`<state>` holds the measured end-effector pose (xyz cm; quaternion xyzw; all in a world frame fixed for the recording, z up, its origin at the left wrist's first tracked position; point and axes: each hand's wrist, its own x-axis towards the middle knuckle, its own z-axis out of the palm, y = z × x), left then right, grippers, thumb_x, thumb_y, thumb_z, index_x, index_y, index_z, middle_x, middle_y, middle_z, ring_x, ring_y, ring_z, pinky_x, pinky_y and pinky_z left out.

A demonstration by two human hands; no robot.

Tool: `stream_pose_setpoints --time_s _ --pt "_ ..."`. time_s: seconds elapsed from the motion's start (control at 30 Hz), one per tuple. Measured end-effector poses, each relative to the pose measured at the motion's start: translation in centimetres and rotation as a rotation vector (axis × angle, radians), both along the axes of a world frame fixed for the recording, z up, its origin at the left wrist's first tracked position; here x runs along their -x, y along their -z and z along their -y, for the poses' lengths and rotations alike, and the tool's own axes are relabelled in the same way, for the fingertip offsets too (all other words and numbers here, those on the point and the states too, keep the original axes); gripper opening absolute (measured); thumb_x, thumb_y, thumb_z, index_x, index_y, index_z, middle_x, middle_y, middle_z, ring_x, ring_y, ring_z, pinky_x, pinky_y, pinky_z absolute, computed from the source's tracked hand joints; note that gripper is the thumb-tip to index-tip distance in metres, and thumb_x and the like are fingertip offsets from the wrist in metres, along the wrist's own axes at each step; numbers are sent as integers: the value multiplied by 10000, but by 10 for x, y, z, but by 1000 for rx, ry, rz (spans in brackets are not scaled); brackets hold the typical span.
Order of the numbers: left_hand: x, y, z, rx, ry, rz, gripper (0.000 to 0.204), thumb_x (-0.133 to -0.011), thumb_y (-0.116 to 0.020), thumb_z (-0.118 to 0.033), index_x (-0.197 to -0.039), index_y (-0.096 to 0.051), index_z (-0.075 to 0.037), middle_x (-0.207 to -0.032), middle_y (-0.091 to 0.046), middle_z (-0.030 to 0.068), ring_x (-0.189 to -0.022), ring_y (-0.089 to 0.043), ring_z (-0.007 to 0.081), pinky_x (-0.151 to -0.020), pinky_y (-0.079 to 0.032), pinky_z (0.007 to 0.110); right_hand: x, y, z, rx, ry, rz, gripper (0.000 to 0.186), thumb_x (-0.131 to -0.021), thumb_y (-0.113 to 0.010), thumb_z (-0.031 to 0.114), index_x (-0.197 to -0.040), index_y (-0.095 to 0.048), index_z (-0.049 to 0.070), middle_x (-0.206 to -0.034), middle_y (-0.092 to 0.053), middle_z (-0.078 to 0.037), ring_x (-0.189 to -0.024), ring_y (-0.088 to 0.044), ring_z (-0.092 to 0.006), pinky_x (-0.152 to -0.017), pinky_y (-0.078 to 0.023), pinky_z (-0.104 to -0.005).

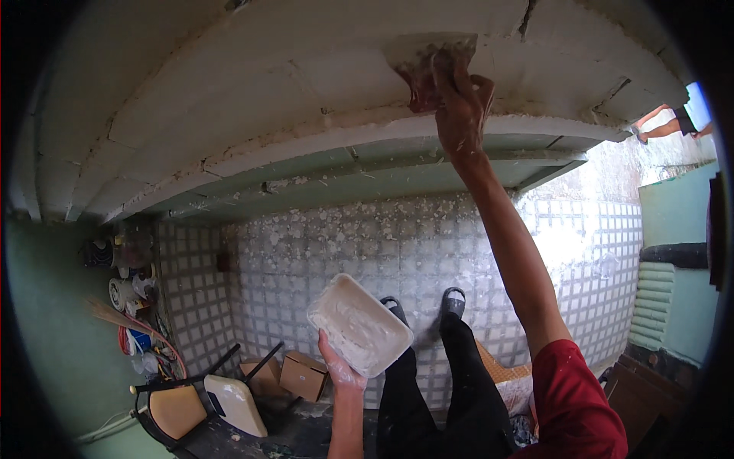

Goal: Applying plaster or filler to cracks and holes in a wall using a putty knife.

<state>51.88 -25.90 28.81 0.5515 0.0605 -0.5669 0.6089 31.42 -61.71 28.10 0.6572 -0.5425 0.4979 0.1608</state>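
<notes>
My right hand (461,107) reaches up and forward, its fingers closed around a putty knife (413,55) with a wide blade and a reddish handle. The blade lies against the pale wall (252,99), which shows cracks, seams and rough whitish patches. My left hand (340,363) supports a white rectangular tray (377,304) from its near left side, low in front of my legs. White putty (355,329) is smeared across the inside of the tray. White smudges mark both hands.
White splashes cover the tiled floor (306,252) below a ledge (359,172). Chairs (177,411) and cardboard boxes (303,375) stand at the lower left, near a broom (115,315) and assorted containers. At the far right another person's legs (665,126) show in bright light.
</notes>
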Motion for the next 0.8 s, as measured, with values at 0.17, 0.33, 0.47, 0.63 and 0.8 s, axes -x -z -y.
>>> stream_pose_setpoints --time_s 0.17,0.33,0.47,0.63,0.8 --pt "1 1 -1 9 5 6 700 -926 -438 -567 -1455 -311 -127 -1441 -399 94 -1292 -423 300 -1056 -391 454 -10 34 -31 -168 -83 -16 510 -696 -617 -33 -1165 -680 156 -1382 -510 -65 -978 -442 -302 -889 -400 -377" --pt "-3 -1 -4 1 18 1 696 -930 -433 -565 -1457 -310 -128 -1440 -401 93 -1292 -424 292 -1059 -387 451 -21 -17 -18 64 -105 77 591 -663 -640 -82 -1210 -663 140 -1413 -491 -103 -934 -463 -257 -842 -414 -332" --pt "0 0 -1 16 10 -18 694 -933 -429 -563 -1458 -309 -125 -1438 -405 94 -1290 -426 293 -1059 -386 449 -35 -1 6 40 -87 91 595 -651 -628 -93 -1201 -666 133 -1408 -497 -106 -939 -465 -266 -844 -414 -340" --pt "0 0 -2 14 22 -35 687 -936 -443 -544 -1464 -304 -128 -1456 -388 89 -1303 -414 303 -1067 -377 467 -41 31 -31 -239 -145 112 552 -677 -589 -66 -1190 -654 127 -1435 -451 -45 -1002 -457 -339 -875 -417 -432" --pt "0 -3 -5 41 19 -45 699 -926 -456 -552 -1463 -308 -129 -1452 -392 89 -1302 -415 304 -1066 -377 473 9 -6 -49 -91 -116 193 476 -799 -529 -43 -1223 -644 139 -1160 -645 -67 -912 -544 -291 -866 -437 -372"
